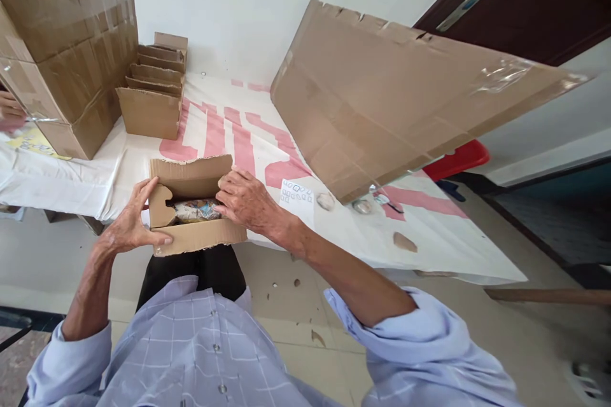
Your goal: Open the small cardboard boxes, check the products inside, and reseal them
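1. Hard to make out: the bare right hand (251, 200) covers the three o'clock end of the small open brown corrugated-cardboard box (200, 238). Its fingers are bent inward at the rim; whether they pinch the flap or the packet inside, I cannot tell.
2. Cut off: at ten o'clock from that box, another person's hand (9, 111) shows only in part at the picture's edge, beside the tall stack of taped brown cartons (90, 70). What it does cannot be told.
3. The bare left hand (133, 219) holds the box at its nine o'clock end, thumb and fingers spread wide, the thumb lying along the near flap.
4. The box sits between both hands, at the near edge of the table with its white, red-marked cloth cover (344, 238). Its far and near flaps stand open, their edges ragged; the nine o'clock flap has a curved notch.
5. Inside lies a multicoloured printed packet (195, 210), shiny in places, its print unreadable and its three o'clock end hidden by the right hand.
6. At eleven o'clock stands a row of open brown cardboard boxes (150, 111), packed closely; their insides are out of sight.
7. At two o'clock, a large tilted brown cardboard sheet or carton side (382, 102) blocks the view behind it.
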Available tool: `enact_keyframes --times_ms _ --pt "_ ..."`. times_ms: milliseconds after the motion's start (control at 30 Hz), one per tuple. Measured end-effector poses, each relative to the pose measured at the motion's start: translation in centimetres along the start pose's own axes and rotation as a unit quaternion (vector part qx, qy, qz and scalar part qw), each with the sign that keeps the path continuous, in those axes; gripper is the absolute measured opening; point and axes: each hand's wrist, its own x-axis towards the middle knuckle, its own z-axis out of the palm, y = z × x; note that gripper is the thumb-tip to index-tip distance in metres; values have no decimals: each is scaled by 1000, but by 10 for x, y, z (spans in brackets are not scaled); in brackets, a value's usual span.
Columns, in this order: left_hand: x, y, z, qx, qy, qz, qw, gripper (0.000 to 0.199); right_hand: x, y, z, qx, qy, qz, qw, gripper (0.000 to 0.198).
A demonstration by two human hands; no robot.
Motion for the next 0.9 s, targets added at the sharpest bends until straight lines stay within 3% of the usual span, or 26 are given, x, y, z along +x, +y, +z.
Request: enact_keyframes --times_ms 67,167,333,467,700,900 --pt "0 1 1 -4 -1 1 1000 138 4 -3 -10 -52 -19 -4 998 14" --pt "1 2 1 -3 -1 0 1000 139 16 -11 -21 -89 -81 -30 992 29" --pt "1 1 1 -1 -3 5 1000 139 35 -13 -18 -36 -212 -42 976 22" --pt "5 -2 2 -7 -1 -3 1000 140 50 -4 -11 -41 -287 -13 957 34" --pt "11 -2 3 -9 1 -3 1000 139 57 3 -2 -22 -265 -46 963 23" --pt "11 1 2 4 0 7 1000 138 55 -4 8 6 -297 -53 953 18"
